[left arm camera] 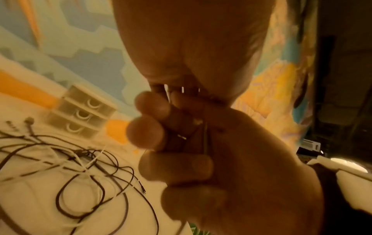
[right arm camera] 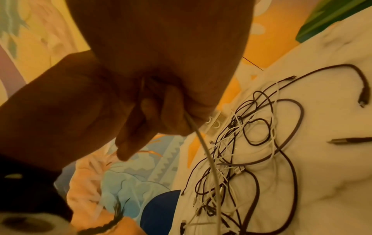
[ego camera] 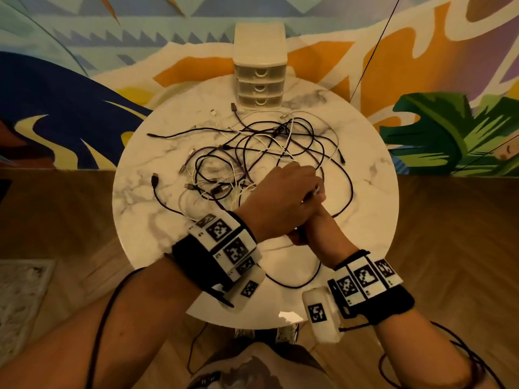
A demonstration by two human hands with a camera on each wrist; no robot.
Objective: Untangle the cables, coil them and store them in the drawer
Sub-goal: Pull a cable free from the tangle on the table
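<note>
Right now both hands meet above the near side of a round marble table (ego camera: 134, 192). The left hand (ego camera: 278, 200) lies on top, back of the hand up, its fingers curled down around a thin white cable (right arm camera: 203, 147). The right hand (ego camera: 314, 228) comes up from under it, fingers folded into a fist that closes on the same cable; in the left wrist view its fingertips (left arm camera: 153, 105) press together just below the left palm, with slivers of white cord showing between them. From the right wrist view the white cable leaves the bottom of the grip and drops in a long line to the heap on the table.

Beyond the hands, and spreading to their left, lies the tangle of cables (ego camera: 252, 153), black and white ones looped over and through each other, with several plug ends sticking out at the edges. One black cable (ego camera: 160, 192) runs off to the left of the left hand and ends in a plug near the table's edge. Another black loop (ego camera: 297, 279) lies on the table between the two wrists, close to the near rim.

Farther out, past the tangle and straight ahead of the hands, a small white drawer unit (ego camera: 259, 68) stands at the far edge of the table against a painted wall (ego camera: 70, 94). All three of its drawers are shut. Both wrists carry bands with black and white square markers.
</note>
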